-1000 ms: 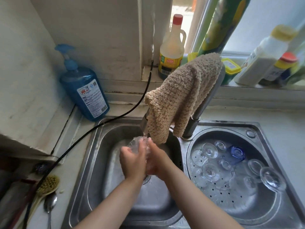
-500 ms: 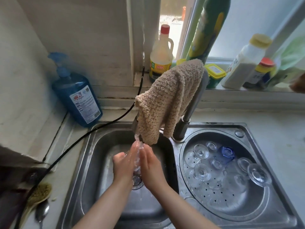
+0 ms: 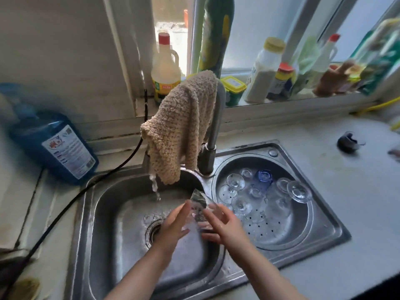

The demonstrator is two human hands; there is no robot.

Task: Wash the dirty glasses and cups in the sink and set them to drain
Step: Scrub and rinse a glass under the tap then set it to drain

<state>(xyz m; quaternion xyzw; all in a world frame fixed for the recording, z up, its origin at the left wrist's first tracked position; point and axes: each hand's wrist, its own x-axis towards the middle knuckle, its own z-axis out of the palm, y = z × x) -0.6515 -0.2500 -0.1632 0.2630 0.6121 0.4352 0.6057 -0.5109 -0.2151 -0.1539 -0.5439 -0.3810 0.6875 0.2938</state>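
Daylight comes through a frosted window (image 3: 259, 33) above a sill (image 3: 281, 109) crowded with bottles. A pale wall (image 3: 65, 50) stands left of it. The grey counter (image 3: 357, 202) looks worn and stained.

Place: home kitchen
Signs: double steel sink (image 3: 104, 213), running tap (image 3: 213, 126) draped with cloth (image 3: 181, 131), dish soap (image 3: 56, 146), condiment bottles (image 3: 165, 68) along windowsill (image 3: 281, 107)
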